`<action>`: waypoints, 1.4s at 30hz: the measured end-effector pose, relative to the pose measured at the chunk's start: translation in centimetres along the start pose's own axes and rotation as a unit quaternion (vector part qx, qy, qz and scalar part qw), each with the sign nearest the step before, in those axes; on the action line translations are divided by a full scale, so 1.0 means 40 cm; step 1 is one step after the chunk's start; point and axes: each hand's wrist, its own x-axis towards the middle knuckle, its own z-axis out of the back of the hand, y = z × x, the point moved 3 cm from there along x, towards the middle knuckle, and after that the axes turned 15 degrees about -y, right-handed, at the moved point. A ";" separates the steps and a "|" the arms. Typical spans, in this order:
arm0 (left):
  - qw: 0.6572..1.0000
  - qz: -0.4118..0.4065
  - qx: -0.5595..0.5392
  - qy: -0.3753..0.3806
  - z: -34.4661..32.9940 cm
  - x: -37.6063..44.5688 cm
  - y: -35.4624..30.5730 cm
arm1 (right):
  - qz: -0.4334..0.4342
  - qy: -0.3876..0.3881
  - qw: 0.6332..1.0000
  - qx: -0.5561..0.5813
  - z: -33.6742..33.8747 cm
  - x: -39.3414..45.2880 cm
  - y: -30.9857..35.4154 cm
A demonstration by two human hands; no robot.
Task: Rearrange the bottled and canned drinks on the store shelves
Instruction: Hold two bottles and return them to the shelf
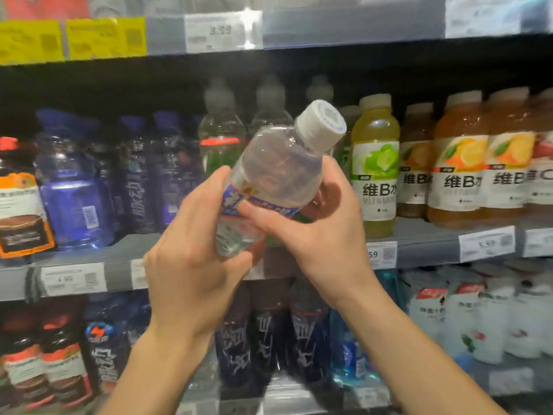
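Clearly, your fingers were wrapped around one thing: your left hand (191, 259) cupped the base and lower side of the clear bottle (269, 181), thumb up along its flank, while your right hand (317, 232) gripped the middle from the other side, its thumb pressed across the blue-and-white label. Both hands were clenched on it, neither released.

You held the bottle in the air in front of the middle shelf (425, 244), tilted so its white cap (321, 125) leaned up and to the right, toward the yellow-green vitamin drink (375, 163) just beside it.

What could have gone wrong, as I judge it: the shelf row was crowded, and a tilted bottle pushed in at that angle might have knocked the yellow-green one or the clear bottles (221, 139) standing behind, toppling a line of them. A grip centred on a smooth plastic wall could also have slid if one hand let go before the base was seated.

As for the bottle itself, it looked full of colourless liquid, with a ribbed plastic body, a wide white screw cap bearing a printed code on top, and a label band around the waist whose lettering was too blurred to read.
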 end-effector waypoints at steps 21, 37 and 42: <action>0.782 0.295 -0.412 0.364 -0.290 0.266 -0.568 | -0.228 -0.001 0.947 -0.228 0.491 0.364 0.484; 0.744 0.384 -0.357 0.415 -0.367 0.304 -0.788 | -0.308 -0.056 0.884 -0.346 0.654 0.393 0.616; 0.738 0.412 -0.350 0.404 -0.381 0.286 -0.831 | -0.285 -0.083 0.893 -0.337 0.692 0.391 0.627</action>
